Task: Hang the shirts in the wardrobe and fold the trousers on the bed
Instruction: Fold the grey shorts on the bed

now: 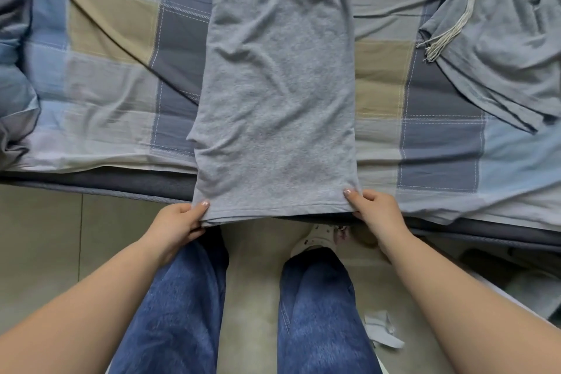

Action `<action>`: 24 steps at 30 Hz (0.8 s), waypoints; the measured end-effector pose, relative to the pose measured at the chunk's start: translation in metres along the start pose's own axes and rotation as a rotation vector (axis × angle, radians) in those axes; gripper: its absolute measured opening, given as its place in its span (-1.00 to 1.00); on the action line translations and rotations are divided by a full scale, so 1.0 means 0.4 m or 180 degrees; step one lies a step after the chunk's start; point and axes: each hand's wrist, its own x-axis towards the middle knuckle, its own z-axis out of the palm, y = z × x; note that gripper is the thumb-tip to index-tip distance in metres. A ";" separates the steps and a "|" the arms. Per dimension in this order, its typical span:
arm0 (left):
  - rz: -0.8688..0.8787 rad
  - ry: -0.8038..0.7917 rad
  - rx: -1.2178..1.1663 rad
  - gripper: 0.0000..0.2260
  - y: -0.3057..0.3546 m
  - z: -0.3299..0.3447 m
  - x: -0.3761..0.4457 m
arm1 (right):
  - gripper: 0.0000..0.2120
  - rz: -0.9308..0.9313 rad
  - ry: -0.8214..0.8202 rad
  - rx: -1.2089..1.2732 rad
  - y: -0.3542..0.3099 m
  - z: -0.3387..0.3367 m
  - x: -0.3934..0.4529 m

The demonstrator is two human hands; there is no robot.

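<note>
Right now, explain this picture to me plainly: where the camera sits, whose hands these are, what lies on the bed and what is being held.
There is no machine here, only a person. The single picture comes from a camera worn on the head, looking forward and down, so you see their own arms, jeans and the floor below. The left hand and right hand each pinch a bottom corner of the grey trousers, which lie stretched out lengthwise across the bed, with the held end hanging just over its edge. The bed has a checked cover in blue, grey and tan. At the upper right lies a second grey garment with a pale drawstring across it. A scrap of pale cloth or paper lies on the floor.
</note>
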 end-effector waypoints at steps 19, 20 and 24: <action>0.0170 -0.0160 -0.1401 -0.94 0.295 0.009 -0.089 | -0.83 0.0169 -0.0033 0.2633 -0.280 -0.037 0.032; 0.0254 -0.0151 -0.1459 -0.93 0.342 0.011 -0.091 | -0.83 0.0120 -0.0031 0.2765 -0.317 -0.044 0.039; 0.0494 -0.0322 -0.1657 -0.97 0.542 0.023 -0.084 | -0.85 -0.0096 0.0001 0.3075 -0.463 -0.059 0.089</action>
